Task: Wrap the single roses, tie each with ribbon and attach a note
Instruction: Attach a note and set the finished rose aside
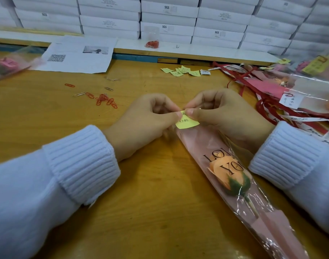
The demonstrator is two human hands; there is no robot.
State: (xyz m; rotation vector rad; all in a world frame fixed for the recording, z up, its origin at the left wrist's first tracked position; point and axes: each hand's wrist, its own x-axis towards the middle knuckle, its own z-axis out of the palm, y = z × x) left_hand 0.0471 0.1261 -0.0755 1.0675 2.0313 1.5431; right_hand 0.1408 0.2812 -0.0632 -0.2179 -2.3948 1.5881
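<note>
An orange rose (229,176) lies in a pink and clear sleeve (201,143) printed with "LOVE YOU", running from the table's middle toward the lower right. A small yellow note (187,123) with handwriting sits at the sleeve's open top edge. My left hand (141,122) pinches the note's top from the left with thumb and fingers. From the right, my right hand (223,113) pinches the same spot, thumb tip on the note. Whether a clip is between my fingers is hidden.
Red and silver paper clips (104,100) lie scattered at left. More yellow notes (182,71) lie further back. Ribbons (272,109) and wrapped roses (294,86) pile up at right. A printed sheet (76,55) lies at back left, and white boxes (167,17) are stacked behind.
</note>
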